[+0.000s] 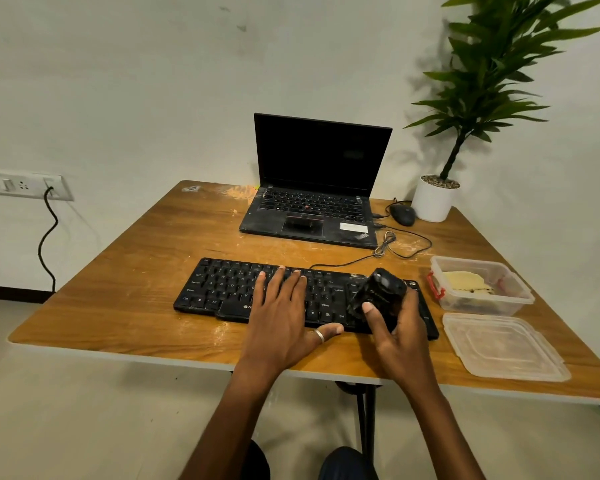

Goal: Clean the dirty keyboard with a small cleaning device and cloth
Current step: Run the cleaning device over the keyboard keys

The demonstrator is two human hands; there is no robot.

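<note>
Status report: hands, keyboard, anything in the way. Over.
Left hand flat on keyboard. Right hand grips cleaning device over keyboard's right end. Open container and lid sit right of keyboard, clear of the hands.

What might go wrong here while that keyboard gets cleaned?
The right hand holds the cleaning device over the right end of the keyboard, close to the open container; loosened dirt might land inside. The left hand lies flat on the keys, so it could press some. The loose cable could snag.
</note>
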